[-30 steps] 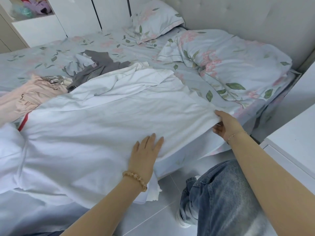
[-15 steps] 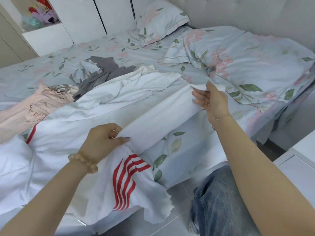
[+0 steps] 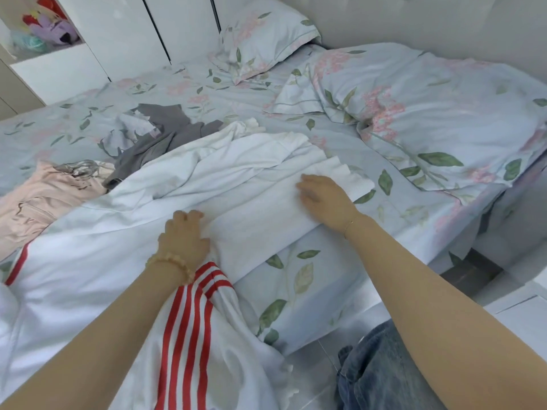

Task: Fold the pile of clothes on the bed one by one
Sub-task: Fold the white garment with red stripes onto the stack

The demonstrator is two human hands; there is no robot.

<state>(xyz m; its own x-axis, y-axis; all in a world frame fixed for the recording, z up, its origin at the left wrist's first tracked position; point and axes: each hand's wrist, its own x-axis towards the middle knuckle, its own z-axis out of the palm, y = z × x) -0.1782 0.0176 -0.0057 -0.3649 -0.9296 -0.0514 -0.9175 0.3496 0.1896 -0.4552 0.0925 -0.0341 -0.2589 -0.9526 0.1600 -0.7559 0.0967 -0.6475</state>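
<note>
The left hand (image 3: 183, 235), fingers curled, presses the folded band of the white garment (image 3: 118, 247); whether it pinches cloth I cannot tell. The right hand (image 3: 322, 196) lies flat on the fold's far end. The garment sprawls along the bed (image 3: 340, 291) edge, its red-striped sleeve (image 3: 189, 335) hanging over; that weight could likely drag the fold askew.

A home bedroom: floral-sheeted bed (image 3: 207, 93), pillow (image 3: 266, 37), white wardrobe (image 3: 124, 34).
</note>
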